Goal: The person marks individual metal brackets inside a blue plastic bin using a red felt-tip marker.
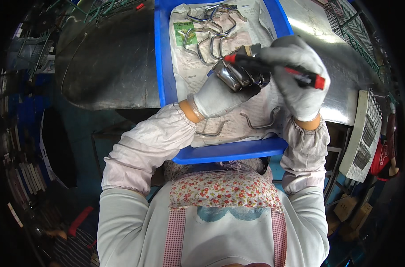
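Note:
My left hand (218, 97), in a white glove, is closed around a bunch of shiny bent metal pieces (231, 76), held above the blue tray (165, 66). Their lower ends are hidden by my fingers and palm. My right hand (302, 80), gloved too and partly smeared by motion, grips a black marker (251, 62) with red ends. One red end points left, over the bunch; the other sticks out beyond my palm. Curved metal handles (193, 42) lie on newspaper (184, 80) in the tray, several beyond my hands and a couple nearer to me.
The blue tray rests on a metal table (118, 62). Wire baskets (351, 26) stand at the far right, and more green wire racks (95, 11) at the far left. A pale block with a row of dark slots (362, 138) stands right of the table. Someone in a striped top (73, 249) is at lower left.

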The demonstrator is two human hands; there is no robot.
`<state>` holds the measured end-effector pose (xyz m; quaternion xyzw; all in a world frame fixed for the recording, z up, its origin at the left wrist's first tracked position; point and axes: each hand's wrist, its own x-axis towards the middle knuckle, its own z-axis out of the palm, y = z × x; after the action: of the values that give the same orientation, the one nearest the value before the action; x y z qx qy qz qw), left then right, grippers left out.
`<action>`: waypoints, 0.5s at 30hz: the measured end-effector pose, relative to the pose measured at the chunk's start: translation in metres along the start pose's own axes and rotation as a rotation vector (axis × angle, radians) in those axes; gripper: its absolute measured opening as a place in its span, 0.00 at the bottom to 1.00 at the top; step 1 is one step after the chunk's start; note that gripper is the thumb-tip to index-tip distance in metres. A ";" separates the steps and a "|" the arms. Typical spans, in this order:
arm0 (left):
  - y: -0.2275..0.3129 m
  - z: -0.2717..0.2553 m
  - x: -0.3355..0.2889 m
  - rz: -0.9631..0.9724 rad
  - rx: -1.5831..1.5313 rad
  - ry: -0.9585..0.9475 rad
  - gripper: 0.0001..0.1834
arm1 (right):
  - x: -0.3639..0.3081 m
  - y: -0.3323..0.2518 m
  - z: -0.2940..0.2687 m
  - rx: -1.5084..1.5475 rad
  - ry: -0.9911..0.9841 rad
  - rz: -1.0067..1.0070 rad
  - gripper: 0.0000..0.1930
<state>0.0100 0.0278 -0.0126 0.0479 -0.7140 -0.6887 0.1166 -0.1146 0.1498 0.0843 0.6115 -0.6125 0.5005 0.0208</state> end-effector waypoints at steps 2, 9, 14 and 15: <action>-0.001 0.002 0.002 0.002 -0.059 0.010 0.17 | -0.007 0.009 -0.003 0.104 0.193 0.068 0.11; -0.002 0.003 0.002 -0.021 -0.081 0.069 0.18 | -0.016 0.020 -0.017 0.308 0.511 0.183 0.08; 0.008 0.003 0.004 0.000 0.029 0.040 0.16 | -0.011 0.013 -0.013 0.021 0.258 0.123 0.06; 0.007 0.003 0.004 -0.001 0.027 0.038 0.16 | -0.010 0.012 -0.013 0.019 0.259 0.125 0.06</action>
<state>0.0059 0.0305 -0.0057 0.0627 -0.7209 -0.6779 0.1292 -0.1287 0.1623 0.0769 0.5027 -0.6369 0.5811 0.0626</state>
